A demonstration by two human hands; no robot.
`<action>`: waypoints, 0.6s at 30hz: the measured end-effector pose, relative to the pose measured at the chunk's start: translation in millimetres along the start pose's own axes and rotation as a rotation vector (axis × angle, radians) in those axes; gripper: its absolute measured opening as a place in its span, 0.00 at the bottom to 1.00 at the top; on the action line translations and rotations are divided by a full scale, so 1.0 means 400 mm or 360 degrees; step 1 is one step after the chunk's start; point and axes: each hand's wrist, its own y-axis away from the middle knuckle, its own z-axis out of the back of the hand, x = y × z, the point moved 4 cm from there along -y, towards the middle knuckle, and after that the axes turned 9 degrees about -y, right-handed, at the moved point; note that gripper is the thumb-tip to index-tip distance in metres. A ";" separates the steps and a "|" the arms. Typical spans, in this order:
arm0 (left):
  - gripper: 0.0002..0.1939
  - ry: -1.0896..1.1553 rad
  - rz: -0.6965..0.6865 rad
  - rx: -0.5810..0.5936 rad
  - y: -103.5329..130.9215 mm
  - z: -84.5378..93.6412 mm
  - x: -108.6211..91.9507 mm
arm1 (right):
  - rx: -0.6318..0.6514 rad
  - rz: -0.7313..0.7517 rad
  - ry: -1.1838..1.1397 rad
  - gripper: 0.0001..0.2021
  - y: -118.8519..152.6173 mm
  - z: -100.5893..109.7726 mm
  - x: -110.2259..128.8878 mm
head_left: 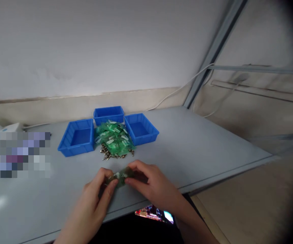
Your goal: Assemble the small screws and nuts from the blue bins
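A small green plastic bag is pinched between my two hands just above the front part of the table. My left hand grips its left end between thumb and fingers. The right end is in the closed thumb and fingers of my right hand. Beyond the hands lies a pile of green bags with white labels. Small brass-coloured metal parts lie loose along the pile's front edge. What is inside the held bag is too blurred to tell.
Three blue bins, one left, one behind and one right, surround the pile on the grey table. A white cable runs by the wall. Below the table edge shows a lit screen.
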 end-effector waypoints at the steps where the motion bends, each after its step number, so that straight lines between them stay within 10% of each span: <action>1: 0.08 -0.0031 -0.0063 0.0011 -0.013 0.010 -0.004 | 0.0030 -0.0004 0.0008 0.05 -0.004 0.003 0.003; 10: 0.09 -0.0505 -0.0447 0.0239 -0.211 0.153 -0.091 | 0.0304 0.0346 0.0627 0.07 -0.169 0.099 0.080; 18: 0.09 -0.0497 -0.0357 0.0768 -0.376 0.212 -0.127 | -0.0065 0.0614 0.0485 0.11 -0.239 0.125 0.054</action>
